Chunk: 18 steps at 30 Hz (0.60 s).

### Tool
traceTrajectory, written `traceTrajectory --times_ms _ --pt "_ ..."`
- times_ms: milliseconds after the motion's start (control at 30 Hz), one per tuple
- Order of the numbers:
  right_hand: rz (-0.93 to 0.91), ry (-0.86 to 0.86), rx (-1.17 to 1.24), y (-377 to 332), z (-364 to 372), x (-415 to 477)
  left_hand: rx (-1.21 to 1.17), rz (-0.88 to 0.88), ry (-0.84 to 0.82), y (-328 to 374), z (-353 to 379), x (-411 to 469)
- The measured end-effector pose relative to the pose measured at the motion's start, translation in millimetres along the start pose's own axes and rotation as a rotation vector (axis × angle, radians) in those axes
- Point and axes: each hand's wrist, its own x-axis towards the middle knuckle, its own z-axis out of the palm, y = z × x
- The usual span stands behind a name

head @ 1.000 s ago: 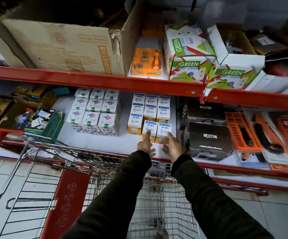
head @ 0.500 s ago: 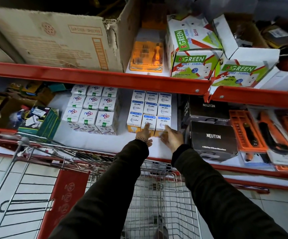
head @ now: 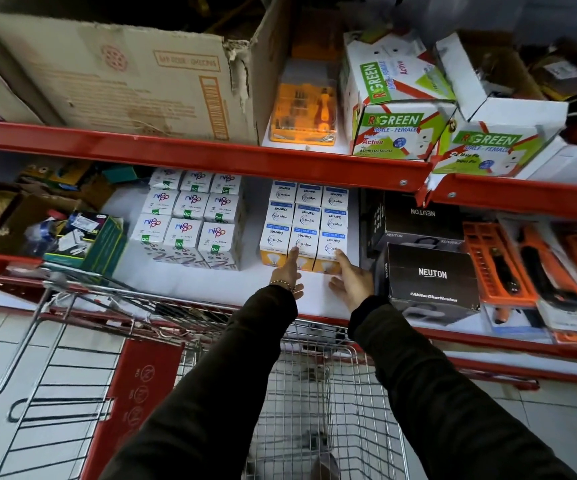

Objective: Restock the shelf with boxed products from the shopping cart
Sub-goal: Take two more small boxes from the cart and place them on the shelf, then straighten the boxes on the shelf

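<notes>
I'm pressing left hand (head: 289, 271) fingers flat against the front wipro boxes (head: 302, 242), right hand (head: 351, 282) spread beside them, shopping cart (head: 314, 393) sitting below the shelf (head: 190, 157)

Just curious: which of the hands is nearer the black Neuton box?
Right. The right hand lies just beside the black Neuton box, while the left hand sits farther left, on the Wipro boxes.

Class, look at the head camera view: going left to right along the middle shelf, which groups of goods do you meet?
Open green box → white boxes → blue-and-white bulb boxes → black Neuton boxes → orange tool packs.
</notes>
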Motion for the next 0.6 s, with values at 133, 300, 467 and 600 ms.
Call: traceTrajectory --times_ms 133,300,467,600 --pt "0.076 0.013 -0.064 9.8 3.6 -25.0 -0.105 0.013 0.035 -13.0 -27.0 -5.3" --pt "0.106 -0.075 -0.039 18.2 41.5 -51.8 -0.287 0.119 0.154 -5.5 -68.4 -15.0" --pt "0.107 -0.189 -0.026 19.4 101.0 -59.6 -0.348 0.191 0.358 12.7 -120.1 -3.4" --pt "0.114 -0.262 0.008 21.3 144.6 -58.6 -0.364 0.176 0.355 31.2 -152.8 11.2"
